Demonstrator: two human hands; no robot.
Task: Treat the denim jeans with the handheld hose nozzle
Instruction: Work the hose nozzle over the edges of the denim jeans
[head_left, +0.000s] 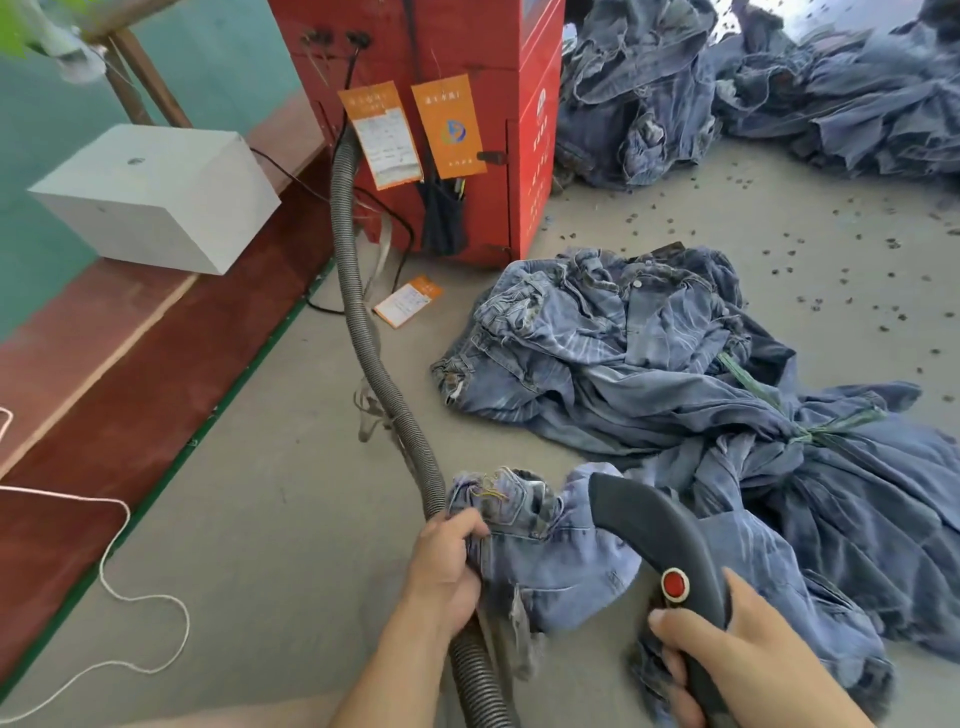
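Nozzle entering the jeans on the floor

The denim jeans (550, 551) are lying on the floor (291, 519); the left hand (447, 561) is gripping their waistband, the right hand (748, 654) is gripping the hose nozzle (660, 530), its tip hidden in the cloth. Treatment seems just beginning; bundled jeans (675, 364) are waiting beyond.

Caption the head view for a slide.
Left hand grips jeans at the waistband while right hand holds the hose nozzle over them.
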